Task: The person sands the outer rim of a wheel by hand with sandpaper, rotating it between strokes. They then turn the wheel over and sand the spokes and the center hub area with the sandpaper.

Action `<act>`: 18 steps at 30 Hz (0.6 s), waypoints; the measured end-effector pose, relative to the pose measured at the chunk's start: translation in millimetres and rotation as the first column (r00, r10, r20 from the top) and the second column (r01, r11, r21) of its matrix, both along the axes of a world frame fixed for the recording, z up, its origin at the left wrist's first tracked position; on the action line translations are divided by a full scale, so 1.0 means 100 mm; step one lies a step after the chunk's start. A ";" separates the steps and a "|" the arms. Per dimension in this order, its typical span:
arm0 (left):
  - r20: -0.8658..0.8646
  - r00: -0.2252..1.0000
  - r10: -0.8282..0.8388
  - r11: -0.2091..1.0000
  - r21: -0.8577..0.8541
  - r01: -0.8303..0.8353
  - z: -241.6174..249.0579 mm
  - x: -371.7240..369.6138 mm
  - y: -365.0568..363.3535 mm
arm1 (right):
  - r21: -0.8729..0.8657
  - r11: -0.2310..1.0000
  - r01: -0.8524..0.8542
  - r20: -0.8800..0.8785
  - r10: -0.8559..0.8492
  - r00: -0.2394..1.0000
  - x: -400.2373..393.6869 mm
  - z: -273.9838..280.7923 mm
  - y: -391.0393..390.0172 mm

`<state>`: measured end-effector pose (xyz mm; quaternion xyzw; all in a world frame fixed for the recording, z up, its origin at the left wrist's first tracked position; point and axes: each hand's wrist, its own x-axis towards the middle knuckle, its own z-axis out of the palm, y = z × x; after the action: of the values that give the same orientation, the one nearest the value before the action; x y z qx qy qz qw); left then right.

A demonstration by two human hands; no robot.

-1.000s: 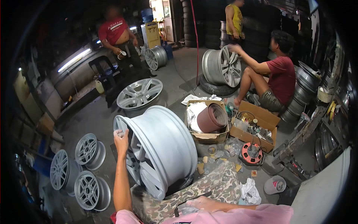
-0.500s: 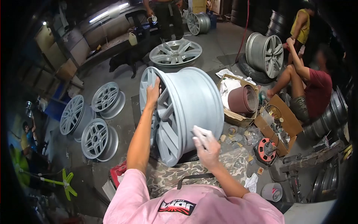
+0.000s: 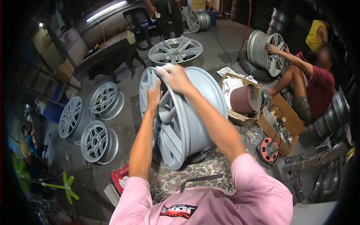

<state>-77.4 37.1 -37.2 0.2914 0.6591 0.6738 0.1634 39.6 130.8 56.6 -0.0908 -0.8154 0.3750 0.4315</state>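
Note:
A large grey alloy wheel rim (image 3: 195, 116) stands upright on its edge in front of me, leaning near my camouflage-trousered leg (image 3: 187, 176). My left hand (image 3: 153, 95) grips the rim's front lip and a spoke. My right hand (image 3: 173, 77) reaches over the top edge of the rim, pressing a small pale pad, probably sandpaper, against the lip.
Three small grey rims (image 3: 93, 138) lie on the floor at left, another rim (image 3: 175, 50) lies flat beyond. A box with a sandpaper roll (image 3: 244, 99), a box of tools (image 3: 279, 125) and an orange cord reel (image 3: 267, 150) sit right. A seated person in red (image 3: 318, 93) works another rim (image 3: 267, 50).
My right hand has risen from the rim's lower right side to its top edge, carrying the pale pad. My left hand stays on the rim. The person at right has lowered an arm onto their rim.

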 end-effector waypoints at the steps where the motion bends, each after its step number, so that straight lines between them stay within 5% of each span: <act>1: -0.038 0.999 0.020 1.000 0.019 -0.019 -0.01 0.00 0.02 | -0.019 0.999 -0.030 0.082 0.031 0.996 -0.25 0.00 0.18; 3: -0.035 0.999 0.010 0.999 -0.040 -0.012 0.03 0.01 -0.01 | -0.245 0.969 -0.020 0.268 0.088 0.959 -0.37 0.07 0.24; 4: -0.038 0.999 0.019 1.000 -0.021 -0.020 0.02 0.01 -0.01 | -0.183 0.983 -0.033 0.261 0.081 0.962 -0.30 0.07 0.20; 5: -0.035 0.999 0.029 1.000 0.001 -0.029 -0.01 0.00 0.01 | -0.156 0.988 0.000 0.080 0.013 0.997 -0.17 -0.06 0.06; 6: -0.014 1.000 0.011 1.000 0.028 -0.011 -0.05 -0.02 0.01 | -0.349 0.933 -0.086 -0.046 0.075 0.996 0.11 -0.14 -0.18; 10: 0.057 0.998 0.023 1.000 0.019 -0.024 -0.02 0.05 0.01 | 0.198 0.965 0.172 -0.162 -0.141 0.977 1.61 -0.65 -1.39; 14: 0.046 0.999 0.010 0.999 0.032 -0.012 -0.02 0.02 0.02 | 0.088 0.979 0.183 -0.140 -0.170 0.976 1.81 -0.98 -1.54; 17: 0.051 0.998 0.035 0.999 -0.001 -0.035 0.04 0.03 0.02 | -0.113 0.990 0.084 -0.113 -0.097 0.989 1.17 -0.43 -0.90; 18: 0.063 0.998 0.008 1.000 0.028 -0.010 0.02 0.03 0.01 | 0.034 0.994 0.104 -0.113 -0.099 0.989 0.80 -0.42 -0.53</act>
<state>-74.4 38.2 -35.2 0.2693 0.6454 0.6925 0.1771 119.9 77.7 14.8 -0.1025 -0.7919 0.3406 0.4964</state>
